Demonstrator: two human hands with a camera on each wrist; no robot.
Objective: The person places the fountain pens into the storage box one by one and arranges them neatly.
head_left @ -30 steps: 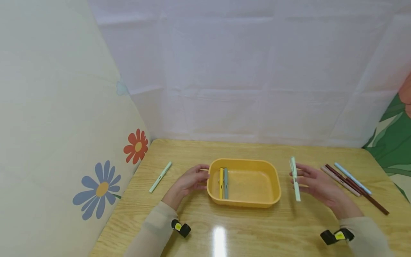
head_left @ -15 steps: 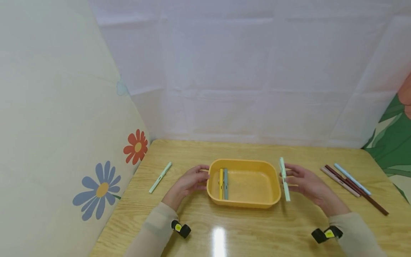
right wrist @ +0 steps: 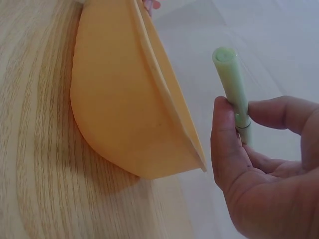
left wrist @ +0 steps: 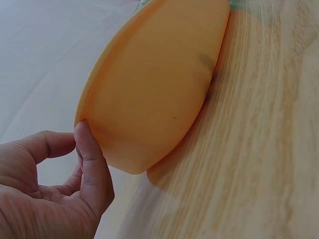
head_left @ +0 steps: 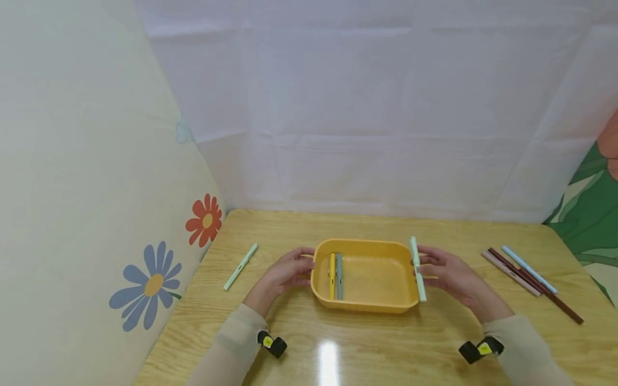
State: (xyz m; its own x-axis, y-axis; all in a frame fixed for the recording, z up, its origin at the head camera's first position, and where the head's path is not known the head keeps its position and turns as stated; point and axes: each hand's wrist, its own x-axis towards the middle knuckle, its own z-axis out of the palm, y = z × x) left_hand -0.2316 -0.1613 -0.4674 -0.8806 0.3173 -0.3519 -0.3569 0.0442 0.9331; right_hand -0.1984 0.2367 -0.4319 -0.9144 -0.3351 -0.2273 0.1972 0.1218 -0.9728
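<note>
My right hand (head_left: pixel 451 273) pinches a pale green pen (head_left: pixel 418 271) between thumb and fingers, above the right rim of a yellow plastic bin (head_left: pixel 374 307). In the right wrist view the pen (right wrist: pixel 231 74) stands tilted, apart from the bin's wall (right wrist: pixel 114 94). At the bin's left end, my left hand (head_left: pixel 285 273) holds the rim; thumb and a finger (left wrist: pixel 92 159) meet there in the left wrist view. Inside the bin, a yellow pen (head_left: pixel 332 276) and a grey-blue pen (head_left: pixel 339 276) lie side by side along the left.
Another pale green pen (head_left: pixel 241 267) lies on the wooden table (head_left: pixel 386 348) at the left. To the right, a light blue pen (head_left: pixel 530 269), a pinkish pen (head_left: pixel 510 273) and dark brown pens (head_left: pixel 560 306) lie in a loose pile. A white sheet (head_left: pixel 338 107) hangs behind.
My right hand has carried the pale green pen leftward, from beside the bin to over its right rim. The left hand and the bin have stayed in place.
</note>
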